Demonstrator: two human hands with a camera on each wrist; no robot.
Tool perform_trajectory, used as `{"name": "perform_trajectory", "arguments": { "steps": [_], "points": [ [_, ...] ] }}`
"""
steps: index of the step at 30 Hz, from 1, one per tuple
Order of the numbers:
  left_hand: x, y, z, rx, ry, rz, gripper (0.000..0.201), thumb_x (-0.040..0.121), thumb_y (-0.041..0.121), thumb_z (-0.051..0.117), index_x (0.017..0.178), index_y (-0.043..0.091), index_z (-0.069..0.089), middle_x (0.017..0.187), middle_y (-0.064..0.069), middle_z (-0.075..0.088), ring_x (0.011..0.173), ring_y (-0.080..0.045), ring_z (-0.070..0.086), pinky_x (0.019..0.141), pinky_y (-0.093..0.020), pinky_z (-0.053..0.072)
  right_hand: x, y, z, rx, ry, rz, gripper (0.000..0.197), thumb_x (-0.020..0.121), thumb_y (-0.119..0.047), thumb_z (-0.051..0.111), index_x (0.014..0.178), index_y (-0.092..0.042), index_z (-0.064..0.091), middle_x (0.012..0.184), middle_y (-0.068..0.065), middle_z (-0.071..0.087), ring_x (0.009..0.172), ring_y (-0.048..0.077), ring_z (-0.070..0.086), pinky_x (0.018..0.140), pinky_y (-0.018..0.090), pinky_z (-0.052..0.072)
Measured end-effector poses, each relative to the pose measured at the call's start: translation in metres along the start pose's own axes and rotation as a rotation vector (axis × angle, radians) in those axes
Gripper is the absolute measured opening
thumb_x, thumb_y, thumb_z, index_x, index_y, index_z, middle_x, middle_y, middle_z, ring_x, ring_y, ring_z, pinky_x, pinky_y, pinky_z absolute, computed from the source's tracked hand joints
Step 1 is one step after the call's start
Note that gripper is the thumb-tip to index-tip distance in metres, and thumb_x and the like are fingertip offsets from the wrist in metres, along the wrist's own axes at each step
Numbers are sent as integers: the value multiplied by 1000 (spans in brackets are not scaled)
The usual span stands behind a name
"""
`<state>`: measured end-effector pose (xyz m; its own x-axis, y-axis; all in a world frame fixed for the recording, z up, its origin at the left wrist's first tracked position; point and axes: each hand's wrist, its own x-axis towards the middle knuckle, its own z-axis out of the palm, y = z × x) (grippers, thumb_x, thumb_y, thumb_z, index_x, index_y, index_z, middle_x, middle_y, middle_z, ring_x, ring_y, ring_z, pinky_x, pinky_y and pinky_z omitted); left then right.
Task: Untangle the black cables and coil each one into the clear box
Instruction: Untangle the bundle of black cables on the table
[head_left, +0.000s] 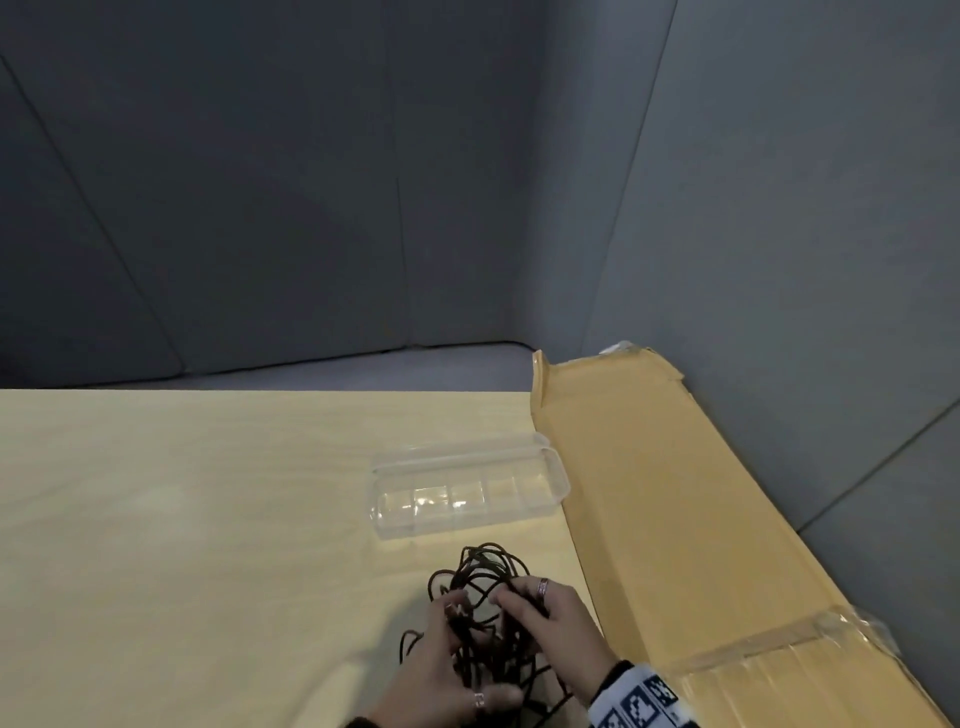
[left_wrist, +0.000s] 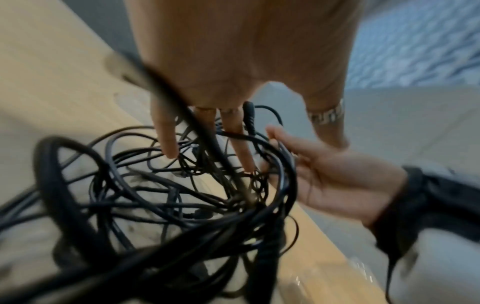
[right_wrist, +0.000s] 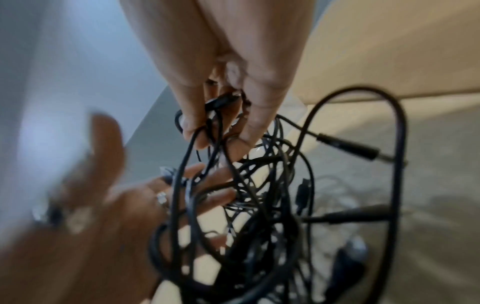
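A tangle of black cables (head_left: 483, 582) lies on the light wooden table (head_left: 156, 519) near its front edge. My left hand (head_left: 436, 670) reaches into the bundle from the left. In the left wrist view its straight fingers (left_wrist: 166, 139) are threaded among the cable strands (left_wrist: 182, 195). From the right, my right hand (head_left: 545, 613) pinches a few strands of the cables (right_wrist: 259, 185) between thumb and fingers (right_wrist: 192, 131). Several plug ends stick out of the tangle. The clear box (head_left: 556, 478) stands open and empty just beyond the cables, lid folded back.
A flattened cardboard sheet (head_left: 649, 519) covers the table's right side, next to the box. Grey padded wall panels (head_left: 363, 182) rise behind and to the right. Bare tabletop stretches to the left.
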<state>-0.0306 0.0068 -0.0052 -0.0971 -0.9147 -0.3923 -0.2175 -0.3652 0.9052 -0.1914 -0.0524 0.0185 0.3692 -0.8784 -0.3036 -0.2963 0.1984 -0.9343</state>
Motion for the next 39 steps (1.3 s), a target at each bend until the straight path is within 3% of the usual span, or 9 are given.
{"name": "perform_trajectory", "arguments": {
  "steps": [8,12,16,19,23,30,33,36,39],
  "points": [
    [9,4,-13,-231,3,-35,44,79,-1,58,116,15,39,89,-7,74,70,-22,70,70,-39,58,-6,-12,-3,237,49,94,25,97,-30,46,119,-23,55,113,4,65,100,13,62,72,24,52],
    [3,14,-15,-680,-69,-137,60,75,-30,46,122,8,39,94,-23,71,81,-45,67,50,-36,53,-23,-2,-11,88,191,-77,48,69,-59,65,99,-23,52,93,-6,54,81,0,51,73,17,42],
    [0,20,-22,-809,-100,-105,59,71,-26,42,121,5,47,104,-24,69,86,-43,68,54,-34,53,-37,13,0,-247,6,-104,10,81,-37,63,87,-43,58,95,-8,58,85,-5,53,72,7,40],
    [3,24,-23,-874,-48,-123,52,80,-20,24,115,9,51,94,-18,72,70,-38,69,50,-29,43,-37,20,4,-299,-19,-137,40,84,-32,60,89,-70,48,105,-16,55,98,-14,49,79,4,37],
    [6,29,-19,-972,8,-221,52,76,-11,34,125,1,46,101,-20,67,55,-24,52,36,-20,30,-38,10,13,-248,-103,-140,34,73,-72,52,103,-58,53,117,-34,52,110,-24,41,90,-1,31],
    [0,40,-23,-1165,-125,-202,60,36,0,77,90,5,50,67,-8,61,32,-4,25,34,-12,16,-23,8,13,-113,333,-262,47,90,-13,58,97,-57,43,95,3,54,73,-1,53,60,8,40],
    [-1,32,-25,-1238,-142,-204,63,35,-1,81,88,7,48,72,-13,68,27,-3,23,26,-12,19,-17,11,10,-133,497,-204,41,88,-13,60,98,-50,48,110,-10,48,99,2,49,82,20,45],
    [-1,28,-27,-1237,-115,-232,62,41,-4,79,94,7,49,107,-23,67,26,-5,24,25,-13,22,-13,14,7,-99,303,-111,25,90,-22,59,108,-39,53,113,-15,57,105,5,54,95,30,44],
    [-4,27,-27,-1189,-137,-203,64,32,1,89,88,3,57,108,-21,66,30,-6,27,28,-15,25,-11,12,5,70,102,7,11,89,-24,61,100,-21,64,93,-3,70,81,14,65,79,26,51]
  ]
}}
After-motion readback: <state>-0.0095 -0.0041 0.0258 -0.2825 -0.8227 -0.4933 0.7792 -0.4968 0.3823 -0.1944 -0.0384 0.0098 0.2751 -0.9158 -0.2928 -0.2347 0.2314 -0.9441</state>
